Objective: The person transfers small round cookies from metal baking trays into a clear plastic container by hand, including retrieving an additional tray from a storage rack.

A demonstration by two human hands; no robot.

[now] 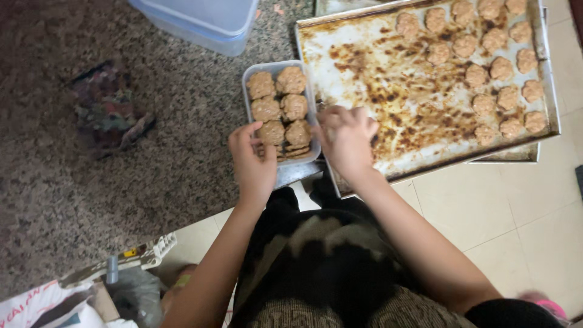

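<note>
Clear rectangular plastic tub [248,91] of brown cookies [294,107] between hands, long axis pointing away; left hand [252,161] grips its near corner, right hand [347,141] curled, grip unclear; stained metal baking tray [376,79] beyond right hand holds more.

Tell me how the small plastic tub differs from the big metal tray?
The tub is small, clear and deep; the tray is wide, shallow and scorched brown. Cookies pack the tub in stacks, while the tray's cookies lie in a single layer at its far end. Both rest on the speckled counter and hold similar tan cookies.

Blue-lidded tub [203,24] & patterned cloth [106,112] on granite counter [73,200].
</note>
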